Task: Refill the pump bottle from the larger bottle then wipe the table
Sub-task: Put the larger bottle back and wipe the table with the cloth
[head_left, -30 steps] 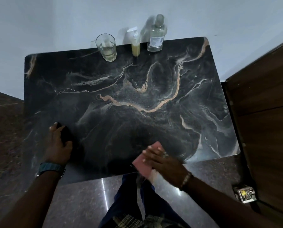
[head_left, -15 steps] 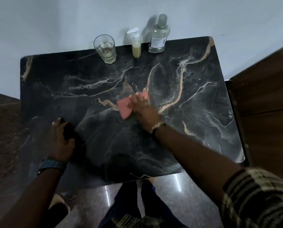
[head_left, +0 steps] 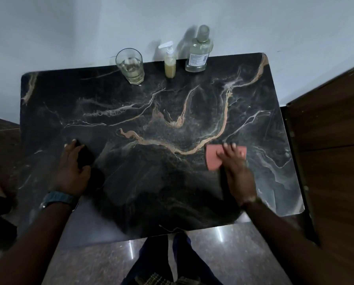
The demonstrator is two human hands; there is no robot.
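1. The wiping step is in hand: the right hand point(head_left: 235, 169) presses a flat pink cloth point(head_left: 215, 157) onto the black veined marble table point(head_left: 172, 192), fingers point(head_left: 230, 150) spread flat on it, not curled.
2. The left hand point(head_left: 72, 171) rests on a dark flat object point(head_left: 85, 157), fingers loosely around it; a true grip cannot be told.
3. Next likely needs a sweep over tabletop beyond the fingertips.
4. Well beyond them at the far edge stand a clear drinking glass point(head_left: 130, 65), the small pump bottle of yellowish liquid point(head_left: 170, 63) and the larger clear bottle point(head_left: 198, 52), obstructing that strip.
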